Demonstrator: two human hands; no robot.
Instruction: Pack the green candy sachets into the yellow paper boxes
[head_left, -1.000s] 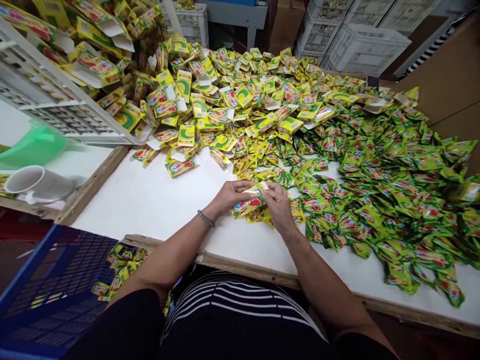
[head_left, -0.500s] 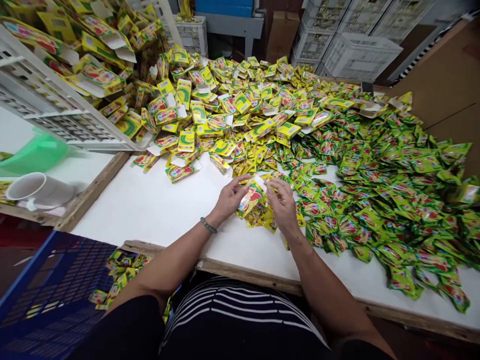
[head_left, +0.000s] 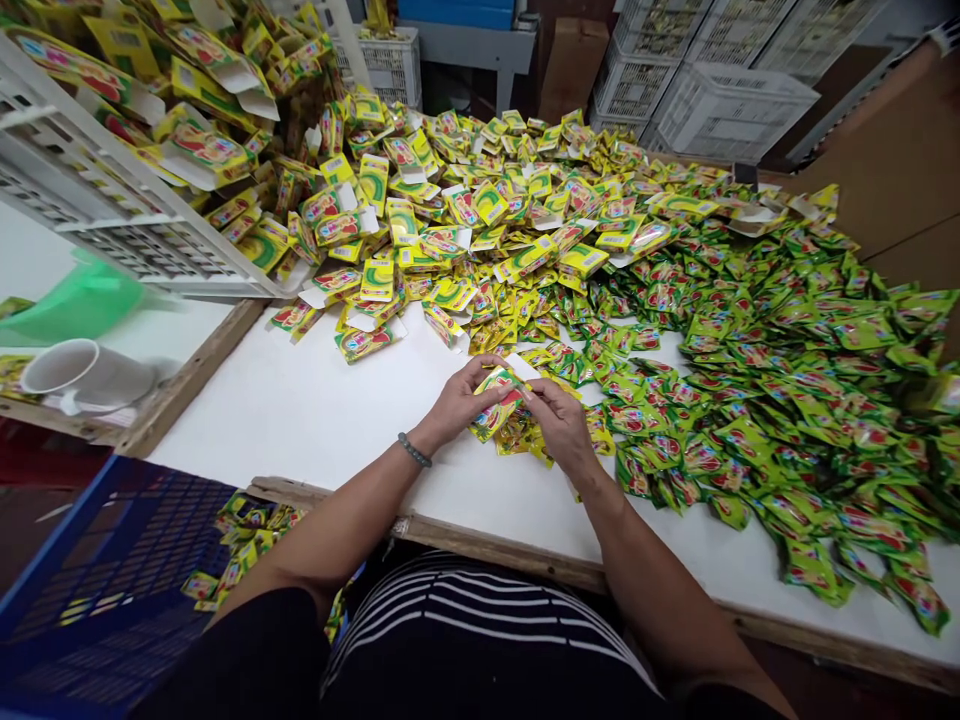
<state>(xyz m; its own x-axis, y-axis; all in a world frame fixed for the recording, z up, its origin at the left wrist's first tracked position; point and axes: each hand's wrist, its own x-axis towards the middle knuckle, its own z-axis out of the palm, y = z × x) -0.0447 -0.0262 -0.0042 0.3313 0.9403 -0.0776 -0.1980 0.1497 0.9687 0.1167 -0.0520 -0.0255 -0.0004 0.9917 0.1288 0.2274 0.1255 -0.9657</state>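
Observation:
Between my two hands is a small yellow-green printed carton (head_left: 495, 404), tilted, with a white flap standing out at its upper right end. My left hand (head_left: 463, 402) grips its left side, the thumb lying across the printed face. My right hand (head_left: 556, 418) pinches the carton's open end near the white flap; whether a packet is also in those fingers is hidden. Several yellow sachets (head_left: 517, 436) lie on the white tabletop (head_left: 330, 410) just beneath my hands. Green sachets (head_left: 637, 418) spread out to the right of my right hand.
A heap of open yellow cartons (head_left: 405, 225) covers the back of the table, spilling from a tipped white crate (head_left: 150, 215). At left are a white mug (head_left: 97, 375) and a green scoop-like piece (head_left: 75, 300). A blue basket (head_left: 112, 560) with filled-looking cartons stands below the wooden edge.
My right hand has moved left against the carton's end, its fingers now closer to my left thumb. The carton has turned flatter in my hands. The view has shifted slightly.

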